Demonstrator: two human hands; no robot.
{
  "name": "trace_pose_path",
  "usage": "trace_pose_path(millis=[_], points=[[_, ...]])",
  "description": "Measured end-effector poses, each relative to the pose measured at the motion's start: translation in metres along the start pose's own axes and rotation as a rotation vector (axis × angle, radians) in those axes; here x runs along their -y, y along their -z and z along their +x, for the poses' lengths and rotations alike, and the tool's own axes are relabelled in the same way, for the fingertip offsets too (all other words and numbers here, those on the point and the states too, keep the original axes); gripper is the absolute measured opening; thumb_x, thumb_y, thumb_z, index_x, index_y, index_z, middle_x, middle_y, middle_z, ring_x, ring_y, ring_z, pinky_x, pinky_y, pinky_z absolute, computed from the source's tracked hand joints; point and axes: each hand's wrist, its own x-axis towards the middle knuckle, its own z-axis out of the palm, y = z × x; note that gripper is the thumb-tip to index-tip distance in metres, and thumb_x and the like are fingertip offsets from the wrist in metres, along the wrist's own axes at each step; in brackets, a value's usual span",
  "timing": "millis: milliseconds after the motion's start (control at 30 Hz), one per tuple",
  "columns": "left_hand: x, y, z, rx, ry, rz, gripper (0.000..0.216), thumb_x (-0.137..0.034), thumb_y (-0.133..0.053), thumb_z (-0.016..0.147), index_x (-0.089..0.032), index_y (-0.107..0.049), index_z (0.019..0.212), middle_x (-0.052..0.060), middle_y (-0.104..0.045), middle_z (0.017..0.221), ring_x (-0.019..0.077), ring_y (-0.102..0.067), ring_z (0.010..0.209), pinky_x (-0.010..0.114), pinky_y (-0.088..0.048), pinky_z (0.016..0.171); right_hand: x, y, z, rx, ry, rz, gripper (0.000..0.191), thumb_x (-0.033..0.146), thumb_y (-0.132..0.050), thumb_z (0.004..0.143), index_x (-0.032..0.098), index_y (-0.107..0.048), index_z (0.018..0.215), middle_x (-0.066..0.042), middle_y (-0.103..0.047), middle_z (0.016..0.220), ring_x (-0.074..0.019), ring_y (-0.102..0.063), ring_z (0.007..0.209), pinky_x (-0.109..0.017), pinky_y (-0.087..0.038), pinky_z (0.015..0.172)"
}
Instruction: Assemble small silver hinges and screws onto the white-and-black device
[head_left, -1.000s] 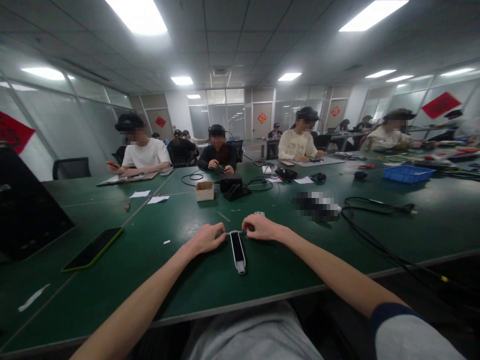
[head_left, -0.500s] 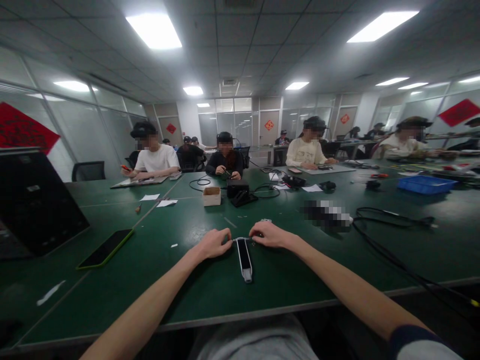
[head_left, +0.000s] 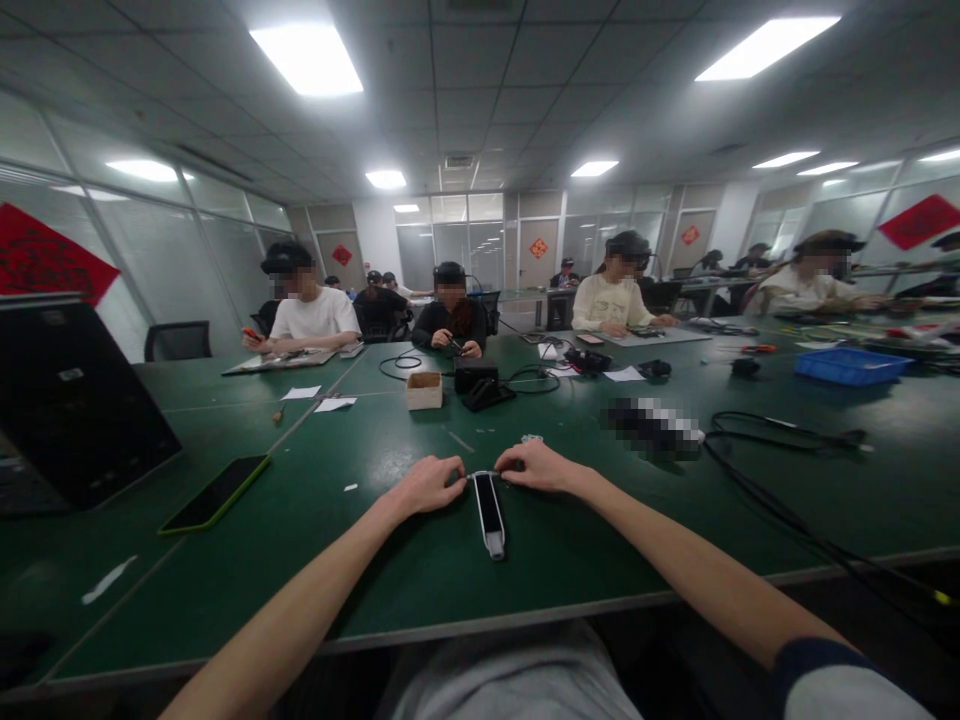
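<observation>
A narrow black device with a pale rim (head_left: 490, 512) lies lengthwise on the green table (head_left: 420, 560), its far end between my two hands. My left hand (head_left: 426, 484) rests curled on the table at the left of that end, fingertips pinched against it. My right hand (head_left: 534, 465) is curled at the right of the same end, fingers pinching something small that I cannot make out. A small pale part (head_left: 531, 438) lies just beyond my right hand.
A phone in a green case (head_left: 216, 492) lies at the left beside a dark laptop (head_left: 67, 400). Farther back are a small cardboard box (head_left: 424, 390), a black unit with cables (head_left: 480, 384) and a blue tray (head_left: 851, 366). Black cables (head_left: 780, 440) run at the right. Several people sit across the table.
The view tilted slightly, so the table sits higher in frame. Both hands stay pinched at the device's far end, with only small finger shifts.
</observation>
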Motion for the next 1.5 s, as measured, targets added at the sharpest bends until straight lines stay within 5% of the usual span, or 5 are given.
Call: trace_pose_path(millis=[1500], points=[[-0.002, 0.0, -0.002, 0.026, 0.02, 0.013, 0.015, -0.027, -0.047, 0.086, -0.022, -0.06, 0.091, 0.0, -0.063, 0.068, 0.0173, -0.062, 0.066, 0.024, -0.04, 0.058, 0.0, -0.012, 0.003, -0.106, -0.123, 0.333, 0.018, 0.03, -0.066, 0.076, 0.015, -0.069, 0.087, -0.004, -0.071, 0.085, -0.016, -0.066, 0.076, -0.028, -0.051, 0.072]])
